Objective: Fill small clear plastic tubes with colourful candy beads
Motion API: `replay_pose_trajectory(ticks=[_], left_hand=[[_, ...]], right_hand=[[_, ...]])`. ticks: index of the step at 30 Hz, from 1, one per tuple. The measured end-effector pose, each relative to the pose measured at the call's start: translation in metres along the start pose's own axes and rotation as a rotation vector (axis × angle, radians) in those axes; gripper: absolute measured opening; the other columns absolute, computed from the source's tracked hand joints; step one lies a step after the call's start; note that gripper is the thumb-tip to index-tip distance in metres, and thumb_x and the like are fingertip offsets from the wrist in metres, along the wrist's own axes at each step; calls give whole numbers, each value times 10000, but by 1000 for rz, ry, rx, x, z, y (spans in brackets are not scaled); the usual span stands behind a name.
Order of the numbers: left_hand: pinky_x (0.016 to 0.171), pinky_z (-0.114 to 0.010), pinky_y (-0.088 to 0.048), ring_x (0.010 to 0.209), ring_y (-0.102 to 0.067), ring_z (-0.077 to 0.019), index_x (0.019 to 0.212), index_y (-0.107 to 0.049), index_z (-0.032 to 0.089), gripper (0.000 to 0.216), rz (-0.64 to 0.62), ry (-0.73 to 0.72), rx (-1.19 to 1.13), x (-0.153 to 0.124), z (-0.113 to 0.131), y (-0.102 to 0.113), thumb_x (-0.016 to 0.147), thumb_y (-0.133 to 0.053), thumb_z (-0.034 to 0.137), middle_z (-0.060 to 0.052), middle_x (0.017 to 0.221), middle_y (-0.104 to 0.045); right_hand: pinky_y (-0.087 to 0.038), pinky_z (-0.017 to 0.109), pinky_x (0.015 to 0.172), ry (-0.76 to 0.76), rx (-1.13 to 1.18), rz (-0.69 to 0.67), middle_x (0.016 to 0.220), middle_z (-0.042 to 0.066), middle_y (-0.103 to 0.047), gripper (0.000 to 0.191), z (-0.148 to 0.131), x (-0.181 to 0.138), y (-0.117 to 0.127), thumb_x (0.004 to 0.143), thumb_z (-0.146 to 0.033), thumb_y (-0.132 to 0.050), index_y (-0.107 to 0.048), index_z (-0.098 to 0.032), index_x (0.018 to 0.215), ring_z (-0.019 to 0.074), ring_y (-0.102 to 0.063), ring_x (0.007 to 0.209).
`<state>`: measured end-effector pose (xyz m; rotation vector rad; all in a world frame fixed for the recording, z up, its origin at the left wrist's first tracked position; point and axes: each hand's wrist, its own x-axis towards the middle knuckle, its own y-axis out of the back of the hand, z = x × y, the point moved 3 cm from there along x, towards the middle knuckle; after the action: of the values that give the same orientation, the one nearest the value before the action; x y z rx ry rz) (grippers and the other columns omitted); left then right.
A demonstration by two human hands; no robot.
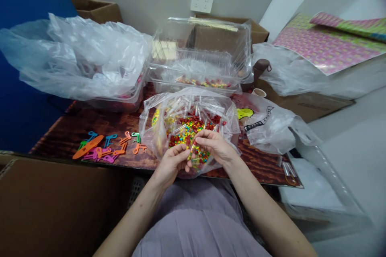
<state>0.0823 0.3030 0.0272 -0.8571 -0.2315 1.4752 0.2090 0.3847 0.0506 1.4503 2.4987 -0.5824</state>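
My left hand and my right hand meet over an open clear plastic bag. Between their fingertips is a small clear tube with something red near its upper end; fingers partly cover it. Both hands are closed in a pinch on it. Under them, the bag holds many small coloured beads or candies, mostly yellow, with red pieces among them. Several empty-looking clear tubes lie at the bag's far side.
Colourful plastic pieces lie left on the wood-patterned table. Behind stand a bag-covered tub and clear plastic trays. To the right are a printed plastic bag, a small cup and loose clear tubes by the edge.
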Motion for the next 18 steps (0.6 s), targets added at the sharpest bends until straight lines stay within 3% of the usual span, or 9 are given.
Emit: replay_pose_trajectory(ticks=[4, 9, 18], left_hand=[[408, -145, -395, 439, -502, -39, 789, -551, 125, 346, -16, 21, 16, 0, 1, -1, 649, -782, 340, -13, 693, -647], [394, -146, -350, 417, -477, -30, 761, -569, 116, 323, -21, 33, 40, 0, 4, -2, 643, -786, 324, -8, 665, -637], [399, -146, -357, 434, -476, -35, 777, -595, 105, 303, -14, 19, 43, 6, -1, 1, 658, -770, 321, -21, 677, -635]], right_hand=[[-345, 220, 554, 44, -124, 12, 637, -33, -576, 264, -1, -1, 3, 591, -325, -772, -601, -152, 693, 75, -470, 556], [-378, 241, 609, 161, -331, -50, 657, -17, -595, 193, -12, 0, 4, 622, -296, -737, -623, -152, 682, 102, -507, 612], [-383, 247, 628, 190, -322, -35, 687, -4, -599, 213, -2, 2, 8, 651, -323, -731, -617, -150, 697, 114, -517, 648]])
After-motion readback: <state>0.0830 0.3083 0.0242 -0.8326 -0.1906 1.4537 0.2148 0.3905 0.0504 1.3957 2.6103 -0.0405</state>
